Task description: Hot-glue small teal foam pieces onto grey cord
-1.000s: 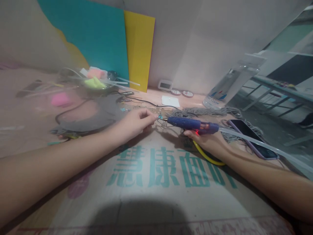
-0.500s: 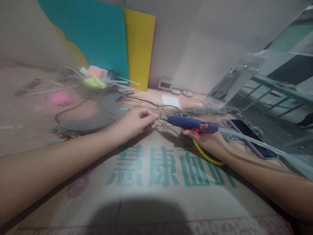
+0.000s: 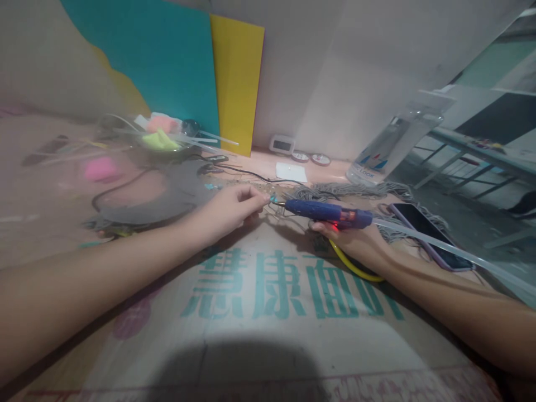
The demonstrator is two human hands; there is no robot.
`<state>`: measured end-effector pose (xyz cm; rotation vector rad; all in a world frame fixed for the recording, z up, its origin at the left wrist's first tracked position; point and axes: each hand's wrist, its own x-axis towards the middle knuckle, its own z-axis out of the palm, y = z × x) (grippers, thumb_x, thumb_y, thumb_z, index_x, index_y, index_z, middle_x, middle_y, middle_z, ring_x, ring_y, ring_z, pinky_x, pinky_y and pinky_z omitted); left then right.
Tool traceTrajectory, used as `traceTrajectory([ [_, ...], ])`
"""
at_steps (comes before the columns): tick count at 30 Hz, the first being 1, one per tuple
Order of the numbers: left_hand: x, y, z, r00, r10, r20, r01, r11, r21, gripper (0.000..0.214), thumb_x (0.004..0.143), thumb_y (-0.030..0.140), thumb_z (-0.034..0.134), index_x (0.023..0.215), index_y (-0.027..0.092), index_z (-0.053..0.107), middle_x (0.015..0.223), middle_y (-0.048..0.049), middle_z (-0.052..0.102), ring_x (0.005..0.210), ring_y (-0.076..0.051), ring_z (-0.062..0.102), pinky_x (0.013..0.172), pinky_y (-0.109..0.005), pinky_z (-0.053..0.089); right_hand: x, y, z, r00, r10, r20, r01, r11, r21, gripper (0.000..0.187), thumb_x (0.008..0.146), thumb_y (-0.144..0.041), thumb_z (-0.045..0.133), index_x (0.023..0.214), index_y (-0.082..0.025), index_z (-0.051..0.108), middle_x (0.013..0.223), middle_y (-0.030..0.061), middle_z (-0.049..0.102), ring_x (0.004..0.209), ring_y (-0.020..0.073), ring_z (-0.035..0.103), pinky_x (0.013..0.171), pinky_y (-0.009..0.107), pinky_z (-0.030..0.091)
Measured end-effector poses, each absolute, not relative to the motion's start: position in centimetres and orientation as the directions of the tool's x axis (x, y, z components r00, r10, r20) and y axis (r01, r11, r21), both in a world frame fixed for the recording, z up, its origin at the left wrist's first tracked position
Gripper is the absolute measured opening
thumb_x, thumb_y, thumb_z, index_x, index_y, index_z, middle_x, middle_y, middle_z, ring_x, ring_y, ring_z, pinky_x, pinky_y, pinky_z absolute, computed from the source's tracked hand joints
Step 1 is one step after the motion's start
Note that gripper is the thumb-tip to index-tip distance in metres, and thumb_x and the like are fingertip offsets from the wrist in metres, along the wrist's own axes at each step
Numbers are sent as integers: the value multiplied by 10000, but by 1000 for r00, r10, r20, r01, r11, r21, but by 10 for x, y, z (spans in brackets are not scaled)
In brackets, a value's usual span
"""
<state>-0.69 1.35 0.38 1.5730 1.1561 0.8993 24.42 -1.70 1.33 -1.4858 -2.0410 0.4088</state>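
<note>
My right hand (image 3: 349,237) is wrapped round a blue glue gun (image 3: 316,210), its red light lit and a clear glue stick (image 3: 422,237) running out of its back end. A yellow cord (image 3: 354,268) loops below that hand. The gun's metal nozzle points left at a tiny teal piece (image 3: 273,198). Thumb and forefinger of my left hand (image 3: 240,204) are pinched together right at this piece; its exact shape is too small to make out. Nozzle and fingertips are very close, and I cannot tell whether they touch.
Grey cord bundles (image 3: 360,191) and a phone (image 3: 431,235) lie to the right, before a clear plastic bottle (image 3: 387,142). Behind stand a small display device (image 3: 282,144) and a white card (image 3: 291,172). Leftward are a grey curved object (image 3: 167,192) and a pink lump (image 3: 101,168).
The whole view has shifted very slightly. Both hands, the glue gun and the teal piece keep nearly the same positions relative to each other.
</note>
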Motion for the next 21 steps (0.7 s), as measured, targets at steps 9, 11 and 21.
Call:
traceTrajectory([
  [9, -9, 14, 2, 286, 958, 20, 275, -102, 956, 351, 849, 489, 608, 695, 185, 527, 574, 38, 522, 468, -81, 411, 441, -208, 289, 242, -19, 16, -195, 943, 269, 769, 317, -555, 201, 820, -437, 664, 808, -240, 628, 804, 28, 696, 760, 239, 661, 669, 374, 543],
  [11, -9, 13, 3, 285, 958, 14, 280, -97, 955, 347, 851, 486, 607, 699, 184, 525, 576, 40, 521, 467, -80, 411, 441, -208, 290, 242, -19, 16, -195, 947, 256, 775, 308, -551, 218, 819, -453, 665, 814, -238, 634, 813, 31, 698, 765, 242, 663, 662, 369, 538],
  [21, -8, 15, 2, 268, 963, 21, 267, -95, 959, 341, 843, 480, 615, 701, 183, 526, 579, 42, 514, 497, -88, 430, 470, -208, 298, 241, -20, 17, -221, 938, 266, 754, 337, -564, 237, 819, -446, 671, 721, -246, 590, 722, 18, 662, 683, 224, 635, 591, 349, 523],
])
